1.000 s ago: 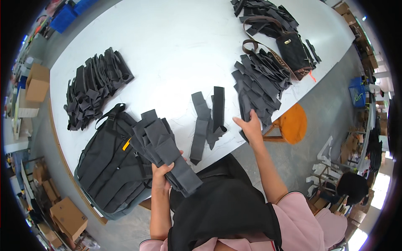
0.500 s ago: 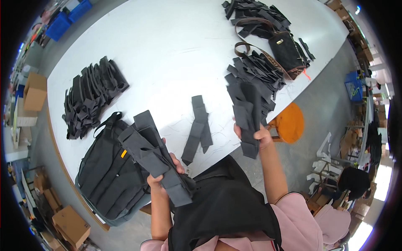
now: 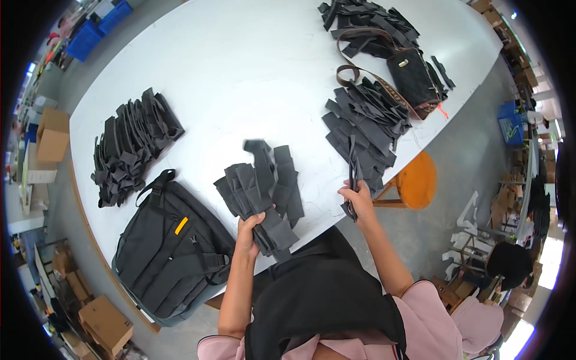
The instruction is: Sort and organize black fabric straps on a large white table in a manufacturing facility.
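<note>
My left hand (image 3: pixel 249 235) is closed around a fanned bundle of dark grey fabric strips (image 3: pixel 249 189). The bundle is low over the table's near edge, overlapping the loose strips (image 3: pixel 289 180) that lie there. In my right hand (image 3: pixel 360 201) is a thinner bunch of dark strips (image 3: pixel 353 165), gripped upright and seen nearly edge-on. Just beyond that hand spreads a long pile of the same strips (image 3: pixel 366 120). A stacked row of strips (image 3: pixel 135 144) rests at the table's left side.
A black backpack (image 3: pixel 174 252) with a yellow tag lies at the near left of the white table (image 3: pixel 240 78). At the right, a small dark handbag (image 3: pixel 414 75) sits by the piles. An orange stool (image 3: pixel 418 180) stands off the right edge. Another person (image 3: pixel 477 318) is at lower right.
My left hand has moved right and forward, bringing its bundle over the loose strips in the middle. My right hand's bunch has turned edge-on beside the right pile.
</note>
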